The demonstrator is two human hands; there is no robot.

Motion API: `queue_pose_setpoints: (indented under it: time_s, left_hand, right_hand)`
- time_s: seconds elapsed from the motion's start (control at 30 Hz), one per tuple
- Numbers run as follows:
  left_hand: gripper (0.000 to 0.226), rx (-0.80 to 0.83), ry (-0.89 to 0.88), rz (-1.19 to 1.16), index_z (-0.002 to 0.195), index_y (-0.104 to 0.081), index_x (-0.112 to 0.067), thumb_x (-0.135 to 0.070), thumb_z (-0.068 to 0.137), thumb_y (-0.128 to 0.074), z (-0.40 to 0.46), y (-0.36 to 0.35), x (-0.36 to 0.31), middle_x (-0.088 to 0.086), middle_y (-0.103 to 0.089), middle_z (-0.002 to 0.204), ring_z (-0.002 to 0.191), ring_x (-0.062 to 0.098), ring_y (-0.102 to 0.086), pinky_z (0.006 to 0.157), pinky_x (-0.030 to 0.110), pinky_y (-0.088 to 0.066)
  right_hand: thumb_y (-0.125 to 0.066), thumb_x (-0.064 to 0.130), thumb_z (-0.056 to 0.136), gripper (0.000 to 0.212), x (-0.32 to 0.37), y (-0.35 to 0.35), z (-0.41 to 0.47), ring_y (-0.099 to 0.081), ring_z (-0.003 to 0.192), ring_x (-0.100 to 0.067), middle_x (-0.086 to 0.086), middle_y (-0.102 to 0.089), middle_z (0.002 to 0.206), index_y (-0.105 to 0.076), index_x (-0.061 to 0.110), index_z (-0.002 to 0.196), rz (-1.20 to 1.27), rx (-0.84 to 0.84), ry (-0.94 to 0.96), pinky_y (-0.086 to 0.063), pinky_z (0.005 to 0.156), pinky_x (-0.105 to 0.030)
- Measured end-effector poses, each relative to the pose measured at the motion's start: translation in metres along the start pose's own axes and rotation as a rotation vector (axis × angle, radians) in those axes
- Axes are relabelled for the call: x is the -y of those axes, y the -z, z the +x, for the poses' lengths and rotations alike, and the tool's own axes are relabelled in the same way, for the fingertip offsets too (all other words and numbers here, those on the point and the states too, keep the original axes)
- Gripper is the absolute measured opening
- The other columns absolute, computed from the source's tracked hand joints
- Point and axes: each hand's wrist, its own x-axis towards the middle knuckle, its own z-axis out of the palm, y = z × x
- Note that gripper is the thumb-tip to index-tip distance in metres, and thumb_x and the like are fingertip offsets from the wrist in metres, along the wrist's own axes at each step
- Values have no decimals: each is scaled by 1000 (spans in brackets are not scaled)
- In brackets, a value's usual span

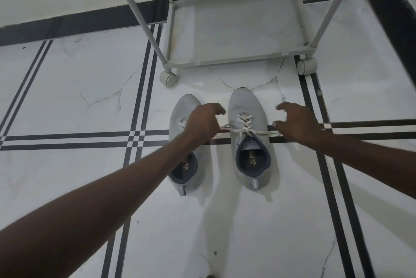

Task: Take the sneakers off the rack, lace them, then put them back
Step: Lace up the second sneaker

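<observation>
Two grey mesh sneakers on the floor (67,88), side by side, toes toward the rack (238,29), heels nearest the camera. Right sneaker (249,142): white lace (244,123) crossed through the eyelets, both ends stretched out sideways. Left sneaker (188,165): partly hidden, lace state unclear. Dark collars, grey heel tabs. Rack's bottom shelf holds nothing.
</observation>
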Motion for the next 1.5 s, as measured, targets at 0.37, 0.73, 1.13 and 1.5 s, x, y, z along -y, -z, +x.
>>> queue_pose_setpoints:
  time_s: [0.37, 0.73, 1.13, 1.5]
  left_hand:
    - [27, 111, -95, 57, 97, -75, -18, -32, 75, -82, 6, -32, -28, 6, -78, 99, 92, 27, -70, 77, 31, -49]
    - [4, 83, -184, 29, 76, -73, -15, -16, 80, -74, -20, -35, 0, 2, -77, 76, 72, 26, -72, 70, 40, -58]
    - [8, 208, -53, -102, 76, -76, -12, -17, 82, -73, -14, -27, 11, 1, -76, 67, 60, 11, -70, 65, 25, -56]
    - [31, 428, 160, -849, 98, -72, 0, -30, 95, -63, -26, 7, 20, 8, -73, 89, 88, 21, -70, 87, 34, -55]
  right_hand:
    - [-73, 3, 76, 20, 23, -21, 4, -62, 65, -8, 3, -72, 74, -77, 22, 81, 29, 177, 283, -49, 61, -19]
    - [-61, 9, 86, 2, -5, -25, -7, -45, 67, -19, -8, -58, 89, -60, 9, 85, -303, 61, 444, -34, 60, -30]
    - [-64, 13, 84, 13, -7, -18, -2, -44, 66, -20, 0, -48, 82, -52, 15, 82, -381, 85, 452, -33, 59, -31]
    - [-64, 11, 94, 16, -9, 28, 10, -65, 73, -16, -7, -74, 78, -75, -1, 92, 534, 591, 146, -54, 68, -21]
